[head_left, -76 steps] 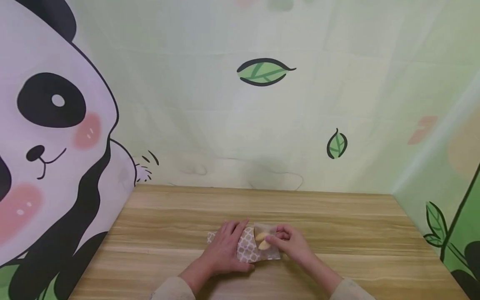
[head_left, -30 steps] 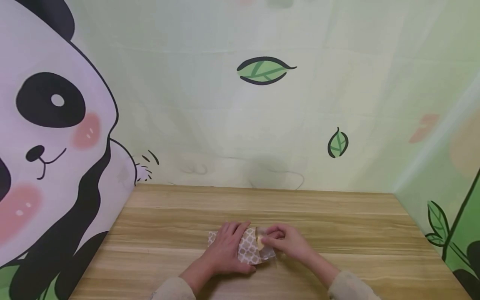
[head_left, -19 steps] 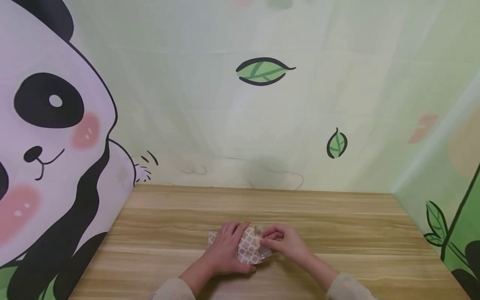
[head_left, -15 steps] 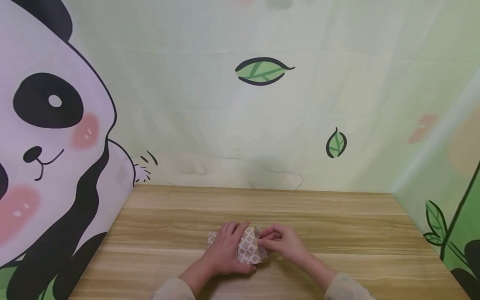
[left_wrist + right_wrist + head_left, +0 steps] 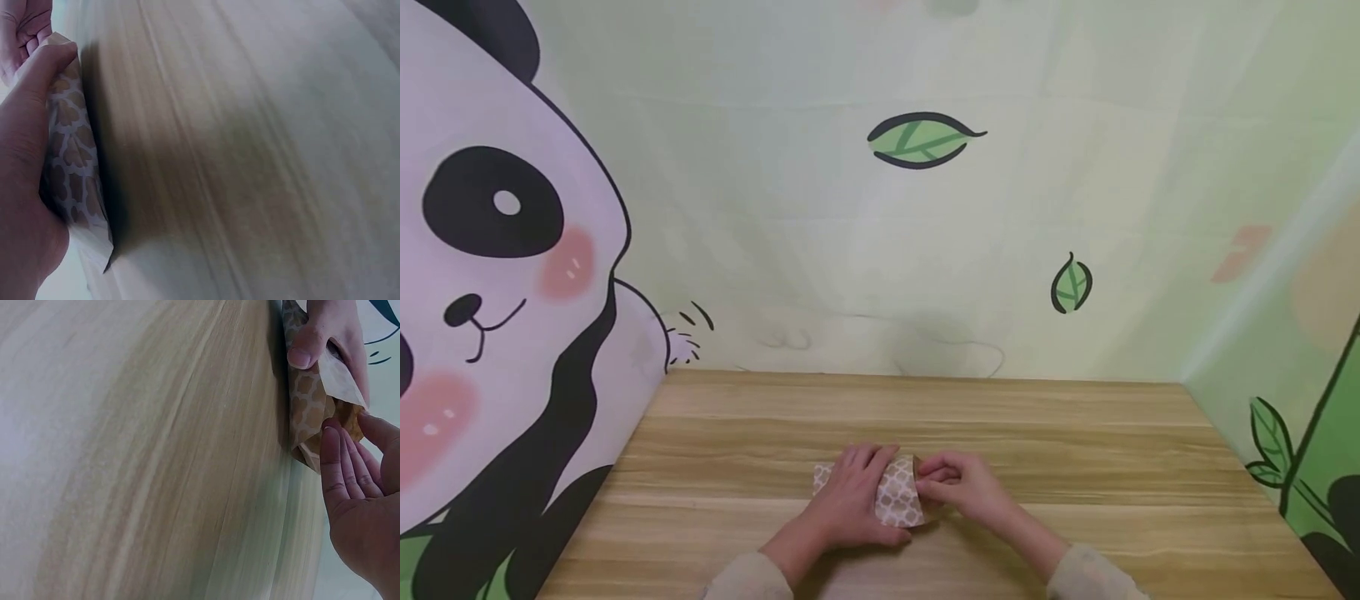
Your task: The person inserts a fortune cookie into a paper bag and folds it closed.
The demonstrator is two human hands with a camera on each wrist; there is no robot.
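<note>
A paper bag with a tan-and-white lattice pattern lies on the wooden table. My left hand grips it across the middle, the thumb along the near side, as the left wrist view also shows at the bag's edge. The bag's mouth faces my right hand. Just inside that mouth, in the right wrist view, a golden-brown piece of food shows, mostly hidden by paper. My right hand pinches it between thumb and fingertips, the fingers at the bag's opening.
The wooden table reaches back to a fabric backdrop printed with a panda and leaves. Bare tabletop surrounds both hands.
My right hand has moved left, pushing the golden food piece and its clear plastic into the bag; both are now almost hidden in the head view. My left hand keeps its place on the bag.
</note>
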